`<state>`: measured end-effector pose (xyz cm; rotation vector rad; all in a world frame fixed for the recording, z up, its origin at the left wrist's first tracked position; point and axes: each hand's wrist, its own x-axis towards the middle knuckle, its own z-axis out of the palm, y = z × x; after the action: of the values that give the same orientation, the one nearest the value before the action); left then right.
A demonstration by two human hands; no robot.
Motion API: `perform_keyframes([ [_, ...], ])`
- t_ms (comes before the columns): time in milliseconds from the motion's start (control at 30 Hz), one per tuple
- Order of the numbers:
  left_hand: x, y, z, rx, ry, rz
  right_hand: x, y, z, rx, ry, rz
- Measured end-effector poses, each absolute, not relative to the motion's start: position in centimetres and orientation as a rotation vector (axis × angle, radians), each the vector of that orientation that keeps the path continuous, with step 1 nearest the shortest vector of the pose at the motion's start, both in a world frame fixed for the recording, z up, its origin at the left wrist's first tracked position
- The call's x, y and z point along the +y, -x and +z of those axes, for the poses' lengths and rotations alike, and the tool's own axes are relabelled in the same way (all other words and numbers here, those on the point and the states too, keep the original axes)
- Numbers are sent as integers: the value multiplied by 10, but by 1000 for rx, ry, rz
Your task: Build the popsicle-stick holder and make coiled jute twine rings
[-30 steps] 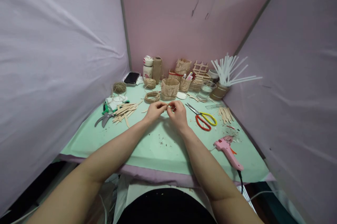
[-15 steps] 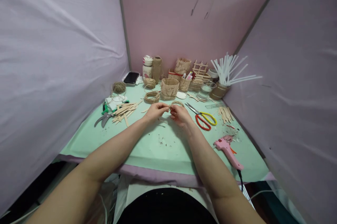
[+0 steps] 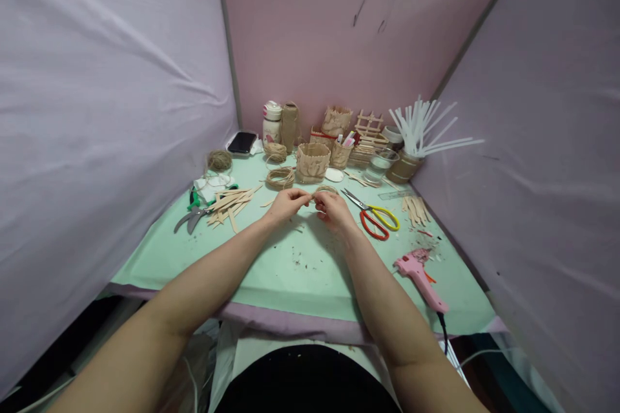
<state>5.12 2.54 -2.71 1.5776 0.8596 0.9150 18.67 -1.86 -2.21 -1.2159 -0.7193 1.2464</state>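
My left hand (image 3: 290,203) and my right hand (image 3: 333,209) meet over the middle of the table, fingertips pinched close together. Between them is a loop of twine (image 3: 326,190), its far side arching just beyond my right fingers. The part in my fingertips is mostly hidden. Behind my hands stands a small basket (image 3: 312,163) with a wavy rim. A coil of twine (image 3: 279,178) lies to its left. To the right of my right hand rest scissors (image 3: 372,214) with one red and one yellow handle, blades apart.
Wooden sticks (image 3: 231,207) and pruning shears (image 3: 194,218) lie at left. A pink glue gun (image 3: 421,278) is at front right, its cord over the edge. Glue sticks (image 3: 419,132) stand in a holder near a clear cup of water (image 3: 380,167). Fabric walls enclose the table.
My hands stay nearly in place, with only a slight shift of the fingers around the twine. The whole view has moved very slightly.
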Motion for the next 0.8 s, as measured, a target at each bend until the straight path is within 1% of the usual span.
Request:
perform_keyframes([
  [200, 27, -52, -30, 804, -1652, 1050, -16, -188, -23, -671, 1312, 1265],
  [300, 26, -52, -32, 728, -1733, 1076, -18, -188, -22, -702, 1174, 1343],
  [400, 24, -52, -31, 729, -1797, 1115, -20, -187, -22, -751, 1038, 1339],
  [533, 24, -51, -30, 767, -1875, 1159, -20, -187, -26, -818, 1032, 1235],
  [733, 24, -49, -26, 708, -1904, 1160, -20, -180, -29, -1011, 1048, 879],
  [800, 24, -49, -25, 661, -1888, 1162, -20, -178, -29, -1031, 1039, 822],
])
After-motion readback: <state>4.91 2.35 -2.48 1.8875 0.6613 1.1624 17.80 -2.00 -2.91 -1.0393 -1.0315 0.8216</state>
